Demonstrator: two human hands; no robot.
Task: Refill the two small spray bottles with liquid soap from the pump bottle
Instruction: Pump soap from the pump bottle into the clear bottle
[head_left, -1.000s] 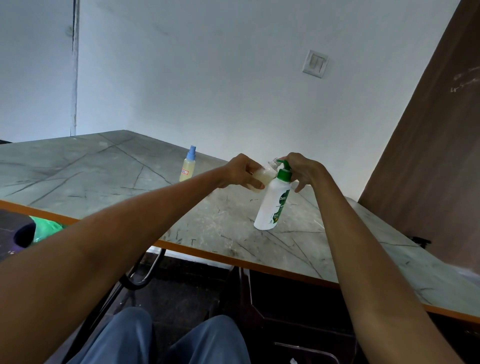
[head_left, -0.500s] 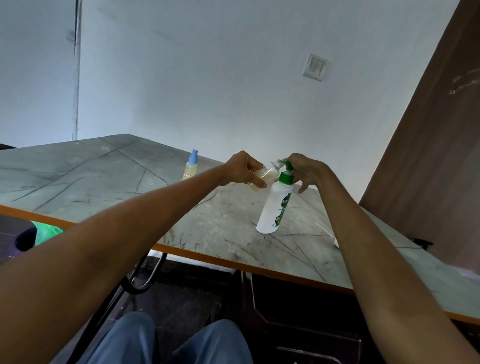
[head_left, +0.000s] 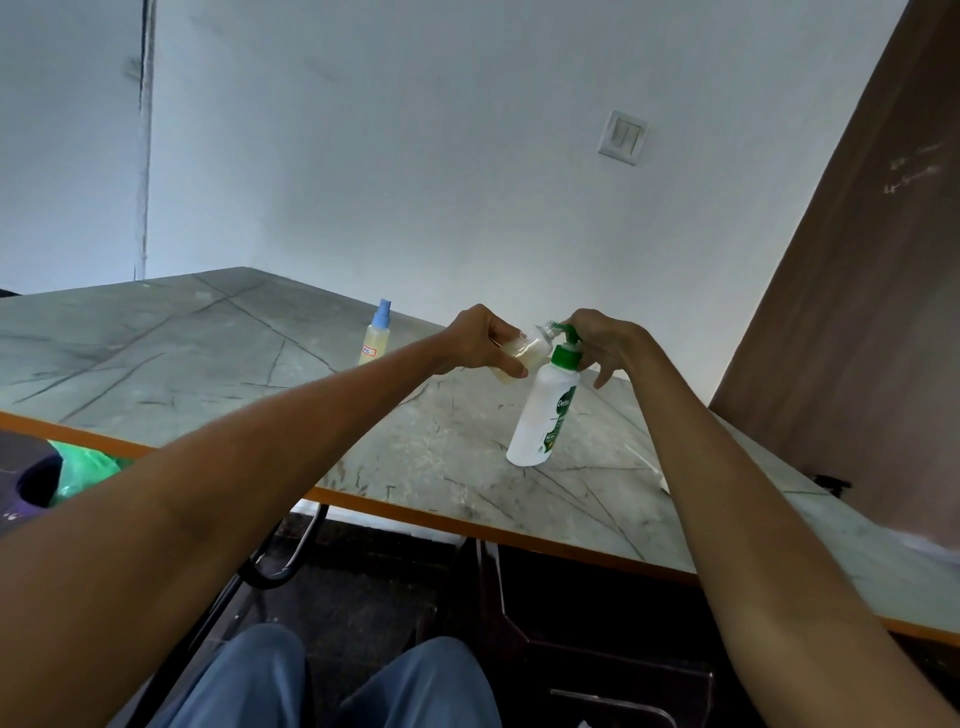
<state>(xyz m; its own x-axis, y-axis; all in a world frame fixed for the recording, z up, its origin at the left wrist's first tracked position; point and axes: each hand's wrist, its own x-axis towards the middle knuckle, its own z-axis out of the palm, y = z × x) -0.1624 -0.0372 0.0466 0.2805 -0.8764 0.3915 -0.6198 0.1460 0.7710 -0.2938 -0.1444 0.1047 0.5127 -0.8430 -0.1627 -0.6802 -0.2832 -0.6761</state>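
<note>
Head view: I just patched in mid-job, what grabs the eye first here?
At the table's middle, the left hand holds a small open bottle tilted against the green nozzle of the white pump bottle, with the right hand on the pump. A capped spray bottle with a blue top stands alone, farther back to the left.

The table has a grey-green marble pattern crossed by dark veins, with an orange edge along its near side. The pump bottle is white with a green collar, green pump head and a green label. The small bottle at the pump's spout is clear with pale cream liquid. Far left, a spray bottle holds pale yellow liquid under a light blue cap. The wall is white; the panel on the right is brown. A green bag shows at near left, and blue trousers at the bottom.
</note>
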